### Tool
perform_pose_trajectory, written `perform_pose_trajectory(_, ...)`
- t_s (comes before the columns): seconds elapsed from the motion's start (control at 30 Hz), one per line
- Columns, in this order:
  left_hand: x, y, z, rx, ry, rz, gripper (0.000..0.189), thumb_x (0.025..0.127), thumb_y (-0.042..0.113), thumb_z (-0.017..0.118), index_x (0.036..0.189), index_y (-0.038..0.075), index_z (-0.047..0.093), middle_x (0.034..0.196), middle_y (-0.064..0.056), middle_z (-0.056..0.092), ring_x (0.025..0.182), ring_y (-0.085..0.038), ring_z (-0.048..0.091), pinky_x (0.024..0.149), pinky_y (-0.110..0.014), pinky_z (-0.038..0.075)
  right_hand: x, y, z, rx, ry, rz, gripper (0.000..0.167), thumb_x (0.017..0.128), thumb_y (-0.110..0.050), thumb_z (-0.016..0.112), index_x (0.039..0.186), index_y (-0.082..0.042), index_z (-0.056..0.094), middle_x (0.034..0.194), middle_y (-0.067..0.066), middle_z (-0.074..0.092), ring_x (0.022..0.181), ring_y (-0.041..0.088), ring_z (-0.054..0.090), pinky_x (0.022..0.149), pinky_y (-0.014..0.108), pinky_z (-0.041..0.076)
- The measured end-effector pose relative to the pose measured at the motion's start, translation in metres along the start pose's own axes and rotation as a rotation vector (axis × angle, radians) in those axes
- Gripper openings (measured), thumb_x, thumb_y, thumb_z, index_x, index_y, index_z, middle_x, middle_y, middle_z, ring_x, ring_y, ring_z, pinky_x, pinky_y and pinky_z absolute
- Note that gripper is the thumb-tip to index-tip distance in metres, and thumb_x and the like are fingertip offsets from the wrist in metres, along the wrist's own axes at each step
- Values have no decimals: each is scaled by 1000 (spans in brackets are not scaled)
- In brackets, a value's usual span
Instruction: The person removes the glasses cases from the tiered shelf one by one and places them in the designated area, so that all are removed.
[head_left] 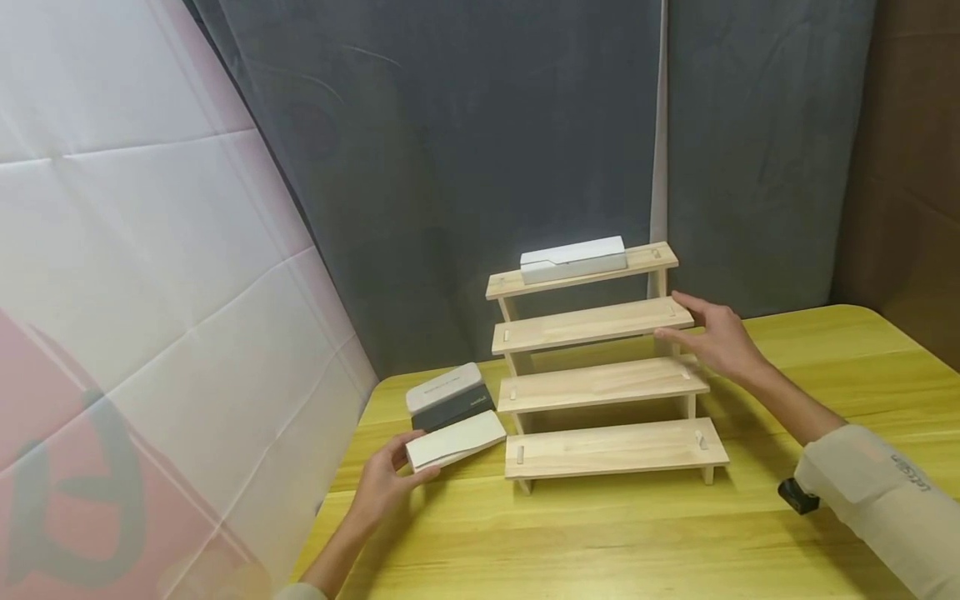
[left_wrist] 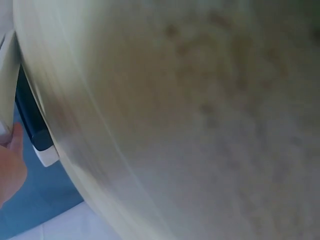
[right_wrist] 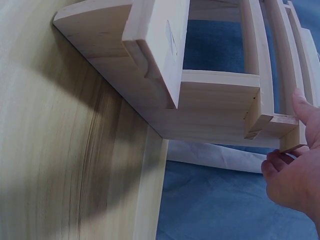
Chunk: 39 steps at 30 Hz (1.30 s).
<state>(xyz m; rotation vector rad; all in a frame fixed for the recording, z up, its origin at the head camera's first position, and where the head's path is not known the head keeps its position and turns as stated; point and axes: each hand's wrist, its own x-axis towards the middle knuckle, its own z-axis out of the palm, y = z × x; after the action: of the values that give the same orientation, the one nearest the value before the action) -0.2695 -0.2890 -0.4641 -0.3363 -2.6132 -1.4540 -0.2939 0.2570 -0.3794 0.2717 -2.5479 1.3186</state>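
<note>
My left hand (head_left: 381, 482) holds a slim white box (head_left: 457, 442) by its left end, thumb at the front and fingers behind. The box has a flap edge along its front and overlaps a dark grey case with a pale top (head_left: 448, 400) in the head view. In the left wrist view the white box (left_wrist: 7, 82) shows at the left edge, beside the dark case (left_wrist: 31, 112). My right hand (head_left: 718, 337) grips the right end of the second-highest board of a four-step wooden display stand (head_left: 600, 450); the right wrist view shows the thumb on top and fingers curled beneath.
Another white box (head_left: 573, 262) lies on the stand's top board. The stand stands on a yellow wood-grain table (head_left: 570, 542). A grey curtain (head_left: 465, 150) hangs behind, and a white sheet (head_left: 150, 233) hangs on the left. A small black object (head_left: 797, 497) is by the right sleeve.
</note>
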Motion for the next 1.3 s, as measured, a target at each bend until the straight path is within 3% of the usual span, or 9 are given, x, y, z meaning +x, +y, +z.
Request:
perform_pose_trajectory(0.27, 4, -4, 4, 173, 42, 29, 69, 80, 9, 94, 141, -3, 64, 132, -22, 61, 122, -45, 66, 105, -46, 54, 1, 0, 1, -8, 4, -12, 84, 100, -31, 78, 163, 5, 34, 166, 29, 34, 149, 55, 33, 116, 70, 34)
perform_pose_trajectory(0.5, 4, -8, 3, 308, 77, 43, 69, 79, 14, 96, 138, -2, 66, 134, -24, 66, 119, -46, 68, 100, -52, 57, 1, 1, 0, -13, -1, -8, 84, 101, -31, 77, 163, 5, 32, 165, 31, 33, 148, 56, 33, 115, 71, 34)
perform_pose_trajectory(0.77, 4, -11, 4, 395, 112, 28, 67, 77, 17, 97, 133, -5, 68, 127, -24, 72, 117, -40, 71, 101, -54, 55, 1, 0, 1, -11, 4, -6, 84, 100, -31, 77, 163, 5, 34, 165, 30, 33, 149, 55, 33, 115, 70, 34)
perform_pose_trajectory(1.0, 5, -15, 7, 479, 118, 45, 61, 76, 16, 97, 127, -6, 71, 115, -22, 77, 101, -33, 75, 87, -52, 59, 1, 2, 1, -8, -2, -10, 84, 101, -30, 77, 163, 5, 32, 166, 31, 32, 148, 56, 34, 115, 71, 35)
perform_pose_trajectory(1.3, 8, -17, 6, 531, 87, 42, 59, 81, 17, 94, 129, -5, 67, 104, -16, 76, 87, -26, 67, 77, -46, 54, 0, 0, 0, 4, 0, 0, 84, 101, -33, 76, 163, 4, 32, 166, 30, 32, 149, 55, 32, 115, 71, 34)
